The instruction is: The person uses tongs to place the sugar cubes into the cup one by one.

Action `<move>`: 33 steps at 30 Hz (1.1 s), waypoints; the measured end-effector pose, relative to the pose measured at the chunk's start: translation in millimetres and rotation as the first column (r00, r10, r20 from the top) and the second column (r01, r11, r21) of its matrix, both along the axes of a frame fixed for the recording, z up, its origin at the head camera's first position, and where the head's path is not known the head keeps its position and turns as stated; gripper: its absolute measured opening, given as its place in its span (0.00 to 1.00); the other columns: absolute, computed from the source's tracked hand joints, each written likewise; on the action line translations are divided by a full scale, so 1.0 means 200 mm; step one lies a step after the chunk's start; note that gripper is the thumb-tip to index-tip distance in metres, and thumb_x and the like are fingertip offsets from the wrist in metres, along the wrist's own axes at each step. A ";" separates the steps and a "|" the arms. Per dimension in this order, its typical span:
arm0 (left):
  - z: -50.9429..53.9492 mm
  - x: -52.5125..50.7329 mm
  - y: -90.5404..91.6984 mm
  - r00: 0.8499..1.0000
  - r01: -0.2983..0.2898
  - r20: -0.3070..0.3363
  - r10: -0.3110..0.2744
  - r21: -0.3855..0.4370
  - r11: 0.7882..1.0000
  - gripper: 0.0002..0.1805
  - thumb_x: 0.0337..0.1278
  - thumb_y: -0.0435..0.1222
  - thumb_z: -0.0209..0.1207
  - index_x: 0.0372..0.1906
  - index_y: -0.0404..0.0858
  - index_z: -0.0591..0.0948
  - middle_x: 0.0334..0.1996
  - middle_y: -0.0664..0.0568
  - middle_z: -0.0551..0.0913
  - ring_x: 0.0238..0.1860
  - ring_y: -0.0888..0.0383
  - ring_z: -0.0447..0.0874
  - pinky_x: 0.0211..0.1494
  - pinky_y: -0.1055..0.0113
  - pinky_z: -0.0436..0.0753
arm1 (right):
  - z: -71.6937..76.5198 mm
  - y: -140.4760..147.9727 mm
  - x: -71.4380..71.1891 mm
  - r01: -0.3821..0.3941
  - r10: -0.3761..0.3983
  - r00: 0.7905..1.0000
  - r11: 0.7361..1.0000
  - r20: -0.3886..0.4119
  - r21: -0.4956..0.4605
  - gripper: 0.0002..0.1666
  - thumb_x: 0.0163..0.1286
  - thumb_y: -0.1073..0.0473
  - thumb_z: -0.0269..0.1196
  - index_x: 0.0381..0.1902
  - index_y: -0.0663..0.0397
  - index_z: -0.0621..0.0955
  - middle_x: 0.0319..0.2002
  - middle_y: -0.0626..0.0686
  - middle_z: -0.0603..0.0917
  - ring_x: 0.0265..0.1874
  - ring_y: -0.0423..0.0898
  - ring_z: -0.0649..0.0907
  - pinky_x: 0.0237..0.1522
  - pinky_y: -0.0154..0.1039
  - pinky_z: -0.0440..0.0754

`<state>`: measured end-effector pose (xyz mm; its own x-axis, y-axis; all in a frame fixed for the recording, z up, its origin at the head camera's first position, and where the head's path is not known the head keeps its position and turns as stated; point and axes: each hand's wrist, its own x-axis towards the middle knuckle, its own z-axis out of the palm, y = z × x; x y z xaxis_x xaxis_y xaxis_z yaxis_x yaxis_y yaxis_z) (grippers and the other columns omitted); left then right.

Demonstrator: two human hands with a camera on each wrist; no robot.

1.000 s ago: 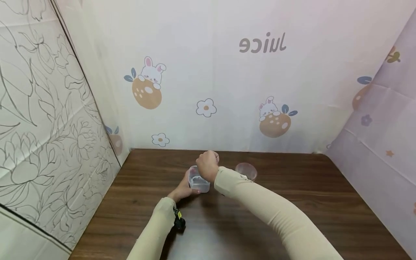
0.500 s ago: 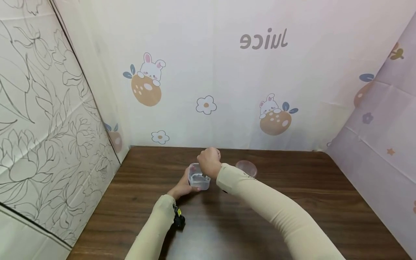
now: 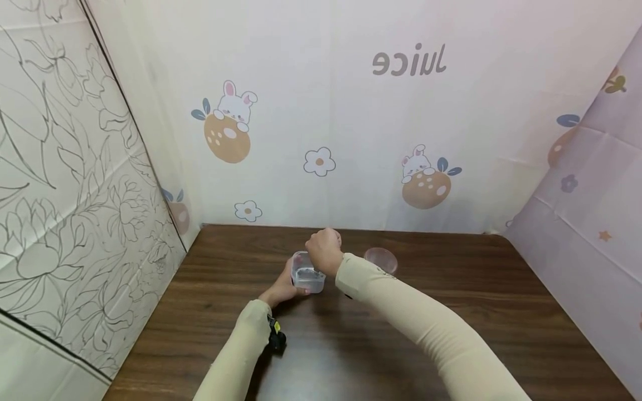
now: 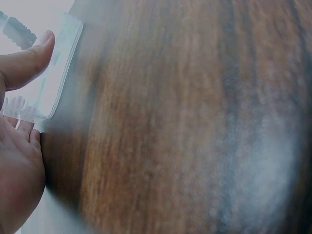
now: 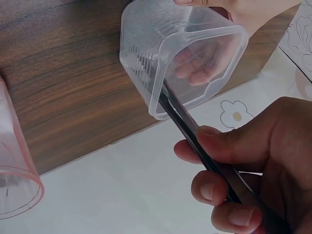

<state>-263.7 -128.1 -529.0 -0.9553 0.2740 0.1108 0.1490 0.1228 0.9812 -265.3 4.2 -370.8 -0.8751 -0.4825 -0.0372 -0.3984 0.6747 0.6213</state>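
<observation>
A clear plastic container (image 3: 309, 283) with rounded corners stands on the table near the back. My left hand (image 3: 283, 285) grips it from the left, thumb on the near wall and fingers around the far side. Dark metal tongs (image 5: 183, 122) are held in my right hand (image 3: 323, 252), with thumb and fingers curled round the arms. In the right wrist view the tongs reach through the container's open top. Their serrated tip (image 4: 18, 32) shows blurred through the wall in the left wrist view. Whether anything lies between the tips cannot be made out.
A see-through pinkish cup (image 3: 381, 260) stands right of the container, partly behind my right sleeve (image 3: 416, 314). Brown wood-grain covers the table (image 3: 476, 312). A printed curtain (image 3: 321, 122) hangs along the back edge, with more cloth at both sides.
The view has shifted slightly, so everything sits a little higher than a second ago. Both hands keep nearly the same pose at the container; the right hand moves only slightly.
</observation>
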 end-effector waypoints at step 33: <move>0.14 0.09 0.02 0.999 0.021 -0.024 -0.022 -0.015 1.000 0.54 0.32 0.15 0.67 0.69 0.24 0.48 0.65 0.25 0.56 0.65 0.31 0.54 0.67 0.43 0.52 | 0.04 0.44 0.09 -0.190 0.186 0.981 0.894 -0.049 -0.405 0.23 0.47 0.48 0.75 0.09 0.45 0.73 0.08 0.44 0.67 0.09 0.38 0.65 0.12 0.35 0.68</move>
<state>-244.9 -125.0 -500.2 -0.9462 0.2963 0.1299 0.1758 0.1335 0.9753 -248.2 93.2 -362.9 -0.7657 -0.6098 0.2044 -0.5388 0.7818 0.3139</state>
